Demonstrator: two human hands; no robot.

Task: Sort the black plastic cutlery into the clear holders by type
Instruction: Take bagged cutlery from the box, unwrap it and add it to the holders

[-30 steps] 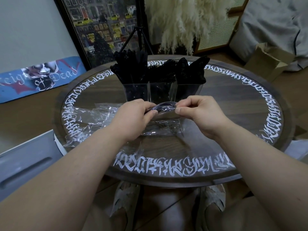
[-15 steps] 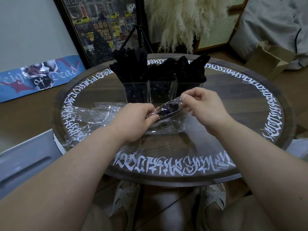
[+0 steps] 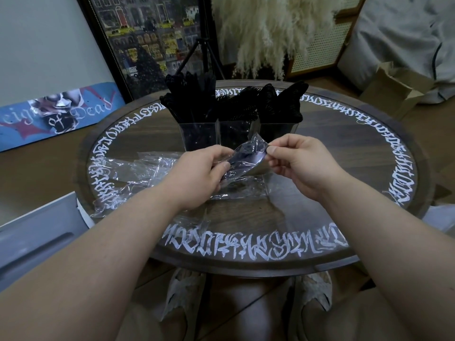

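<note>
Comparing with a second ago, the right hand [image 3: 299,161] has drawn the clear wrapper [image 3: 256,146] up and to the right off the black utensil [image 3: 242,163], so unwrapping appears well advanced and sorting of this piece has not begun. The left hand [image 3: 202,173] pinches the utensil's near-left end and the right pinches the wrapper's far edge, both above the counter [image 3: 320,148], just near of the three clear holders [image 3: 236,131]. Its long axis runs near-left to far-right; type cannot be told.
</note>
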